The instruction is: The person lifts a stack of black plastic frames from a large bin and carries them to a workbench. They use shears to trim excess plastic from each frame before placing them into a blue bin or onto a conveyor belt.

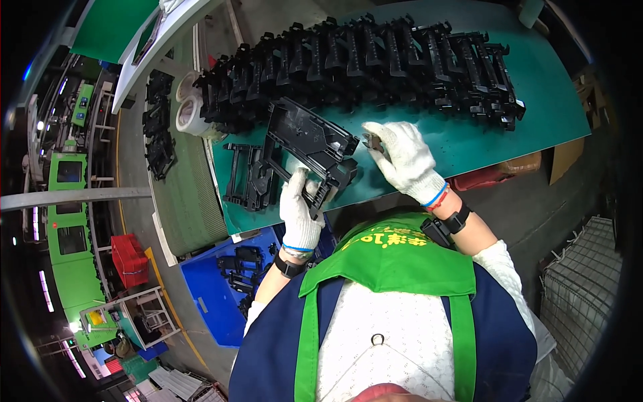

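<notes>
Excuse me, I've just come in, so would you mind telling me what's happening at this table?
A person in white gloves is working on a black plastic part: the left hand holds it up, while the right hand grips a small metal tool just apart from it. A long row of black parts stands on the green table. A blue bin below holds more black pieces.
</notes>
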The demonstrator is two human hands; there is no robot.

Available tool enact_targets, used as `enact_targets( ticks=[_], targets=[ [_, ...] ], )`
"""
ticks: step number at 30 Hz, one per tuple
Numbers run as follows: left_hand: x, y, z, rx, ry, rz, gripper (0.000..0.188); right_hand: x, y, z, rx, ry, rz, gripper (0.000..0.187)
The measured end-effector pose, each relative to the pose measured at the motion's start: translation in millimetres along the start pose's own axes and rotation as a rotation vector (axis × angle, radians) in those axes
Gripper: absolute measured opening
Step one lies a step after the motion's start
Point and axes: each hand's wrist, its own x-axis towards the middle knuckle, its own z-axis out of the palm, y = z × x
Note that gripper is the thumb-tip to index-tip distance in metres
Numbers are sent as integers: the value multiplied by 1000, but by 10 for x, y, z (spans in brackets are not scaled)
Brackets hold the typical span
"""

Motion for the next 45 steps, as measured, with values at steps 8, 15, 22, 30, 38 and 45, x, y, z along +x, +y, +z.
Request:
enact_targets(
  ticks=[8,15,22,30,38,45],
  targets=[
    [4,-149,58,-53,-71,-48,14,-70,91,-28,-60,23,15,48],
    [80,-192,60,126,-107,-20,12,-346,249,-18,492,-330,424,36],
    [251,-265,-34,167,-163,-52,20,-437,246,-72,493,-463,586,35],
    [216,-314,24,185,-13,-80,13,-493,443,-44,4,-195,516,29],
    [571,-526,-315,384,-53,-1,16,-162,-35,-26,274,-509,123,35],
    [549,-208,-433,846,-233,154,32,-130,-197,435,81,-681,-77,38]
  ],
)
